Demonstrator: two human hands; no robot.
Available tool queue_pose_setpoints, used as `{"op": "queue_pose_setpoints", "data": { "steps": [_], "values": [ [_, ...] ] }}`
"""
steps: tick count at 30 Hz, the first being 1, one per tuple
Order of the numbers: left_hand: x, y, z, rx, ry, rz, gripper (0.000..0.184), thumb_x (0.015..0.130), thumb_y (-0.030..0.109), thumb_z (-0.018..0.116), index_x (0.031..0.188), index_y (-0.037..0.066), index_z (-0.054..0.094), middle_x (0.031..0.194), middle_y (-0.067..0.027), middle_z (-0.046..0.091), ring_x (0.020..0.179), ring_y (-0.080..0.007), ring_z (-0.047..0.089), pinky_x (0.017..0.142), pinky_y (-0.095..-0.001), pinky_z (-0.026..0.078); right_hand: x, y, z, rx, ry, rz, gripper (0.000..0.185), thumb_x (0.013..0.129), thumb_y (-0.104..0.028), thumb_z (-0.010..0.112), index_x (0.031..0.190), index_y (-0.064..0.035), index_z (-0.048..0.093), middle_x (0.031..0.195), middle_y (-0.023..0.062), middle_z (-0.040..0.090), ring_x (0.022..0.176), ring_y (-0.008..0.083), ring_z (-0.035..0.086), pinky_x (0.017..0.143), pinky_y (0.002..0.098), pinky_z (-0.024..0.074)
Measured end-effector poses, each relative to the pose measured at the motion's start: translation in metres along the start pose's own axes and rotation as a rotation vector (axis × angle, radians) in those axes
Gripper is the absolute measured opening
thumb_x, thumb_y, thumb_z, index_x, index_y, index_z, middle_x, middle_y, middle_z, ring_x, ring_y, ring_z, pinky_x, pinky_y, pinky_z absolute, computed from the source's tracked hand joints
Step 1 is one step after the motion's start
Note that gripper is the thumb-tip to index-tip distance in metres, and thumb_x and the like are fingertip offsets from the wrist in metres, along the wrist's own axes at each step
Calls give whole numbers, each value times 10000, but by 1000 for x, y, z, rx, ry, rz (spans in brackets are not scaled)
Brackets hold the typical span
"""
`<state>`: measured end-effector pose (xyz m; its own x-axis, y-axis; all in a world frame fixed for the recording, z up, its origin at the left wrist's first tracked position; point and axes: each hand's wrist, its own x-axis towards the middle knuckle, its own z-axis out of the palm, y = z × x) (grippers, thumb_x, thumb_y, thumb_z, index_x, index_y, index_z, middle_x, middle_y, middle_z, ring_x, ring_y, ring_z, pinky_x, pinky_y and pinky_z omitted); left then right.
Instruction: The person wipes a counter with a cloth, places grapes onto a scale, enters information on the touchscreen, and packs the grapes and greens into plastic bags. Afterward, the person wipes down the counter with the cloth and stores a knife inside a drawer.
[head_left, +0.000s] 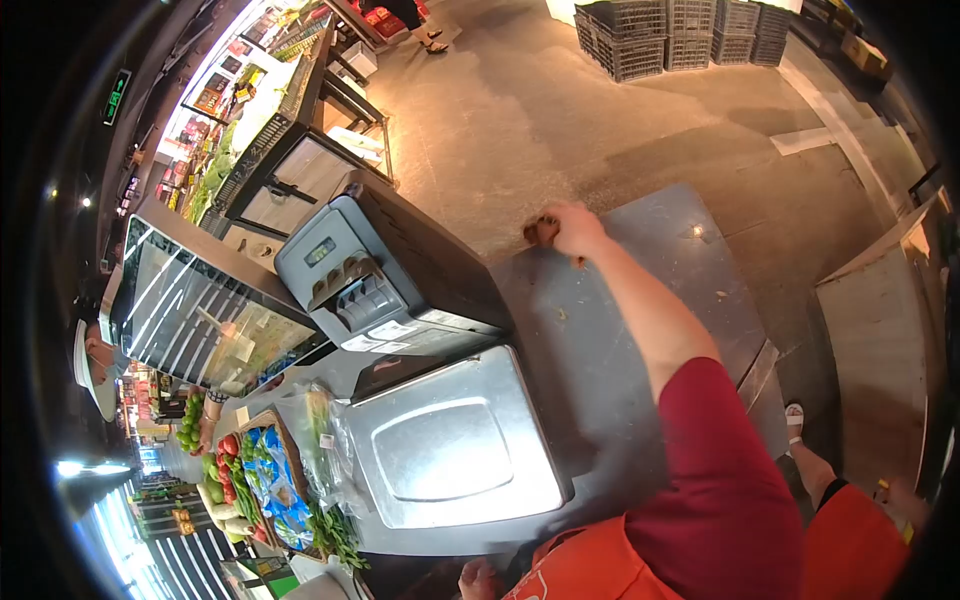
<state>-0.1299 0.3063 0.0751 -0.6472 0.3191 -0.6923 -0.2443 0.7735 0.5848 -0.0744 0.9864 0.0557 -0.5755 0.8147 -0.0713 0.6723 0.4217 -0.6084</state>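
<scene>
One brown rag [541, 232], I think, is bunched in the curled right hand [578, 231] at the edge of the table [650, 240], where a loose grip could drop it, while I can't tell the left hand's [478, 579] hold or openness, and the scale's [440, 445] stickers [392, 331] are too small to read.

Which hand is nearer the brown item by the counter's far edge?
The right hand, which holds the brown item; the left hand is well away, low beside the orange apron.
</scene>
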Motion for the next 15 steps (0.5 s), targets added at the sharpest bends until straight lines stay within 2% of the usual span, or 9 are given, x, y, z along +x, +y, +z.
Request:
{"op": "queue_pose_setpoints", "data": {
  "steps": [1, 2, 4, 7, 9, 11, 12, 14, 15],
  "values": [
    [2, 3, -1, -46, -33, -87, 236, 815, 228, 570, 931, 24, 601, 805, -114, 604, 705, -188, 540, 613, -330, 456, -2, -1, 17, 40, -53, -6, 346, 661, -113, 605, 1003, -164, 622, 1118, 51, 545, 1075, 299, 448, 881, 378, 415],
    [2, 12, 0, 109, -39, 48, 225, 806, 219, 574, 926, 30, 597, 802, -118, 599, 711, -209, 543, 614, -342, 456, -8, 2, 44, -110, 119, -159, 278, 650, -125, 608, 916, -191, 653, 1076, 28, 557, 1035, 278, 467, 848, 373, 420],
    [-7, 33, 6, 412, -72, 318, 204, 786, 201, 582, 915, 42, 587, 795, -126, 588, 721, -251, 549, 616, -365, 457, -30, 4, 44, -59, 94, -329, 286, 623, -106, 616, 891, -200, 652, 1026, 6, 564, 1013, 257, 475, 806, 375, 424],
    [1, 36, 5, 963, -98, 858, 178, 757, 174, 590, 900, 67, 582, 806, -136, 581, 751, -320, 547, 625, -407, 457, -77, 22, 26, -59, -91, -593, 298, 577, -59, 628, 844, -190, 652, 977, -12, 561, 969, 242, 479, 767, 358, 432],
    [16, 25, 6, 1054, -210, 930, 175, 764, 188, 585, 900, 78, 584, 824, -120, 590, 771, -317, 551, 624, -410, 459, -114, 36, 18, -68, -230, -641, 322, 570, -45, 625, 857, -189, 658, 968, -22, 561, 965, 233, 476, 776, 347, 432],
    [29, 6, 3, 1149, -280, 984, 173, 770, 203, 580, 899, 88, 586, 842, -103, 599, 790, -314, 555, 624, -413, 460, -152, 42, -2, -87, -355, -601, 357, 557, -13, 627, 883, -155, 659, 968, -12, 560, 977, 256, 487, 811, 359, 439],
    [35, -9, 1, 1028, -234, 846, 184, 789, 225, 570, 895, 77, 597, 831, -98, 609, 776, -291, 565, 617, -392, 460, -165, 50, -9, -16, -368, -555, 372, 551, 13, 620, 889, -140, 656, 970, -2, 561, 986, 263, 491, 819, 371, 445],
    [38, -8, 2, 940, -215, 768, 186, 788, 218, 573, 903, 74, 597, 837, -96, 608, 777, -282, 566, 624, -381, 459, -184, 66, -26, 123, -393, -472, 402, 540, 65, 606, 900, -108, 651, 974, 18, 563, 1004, 277, 499, 835, 396, 457],
    [37, -6, 2, 920, -215, 755, 188, 788, 215, 575, 907, 72, 598, 840, -96, 607, 777, -277, 567, 627, -375, 459, -189, 62, -53, 279, -407, -307, 424, 545, 105, 584, 916, -92, 642, 990, 29, 566, 1016, 269, 507, 848, 401, 461]
  ]
}}
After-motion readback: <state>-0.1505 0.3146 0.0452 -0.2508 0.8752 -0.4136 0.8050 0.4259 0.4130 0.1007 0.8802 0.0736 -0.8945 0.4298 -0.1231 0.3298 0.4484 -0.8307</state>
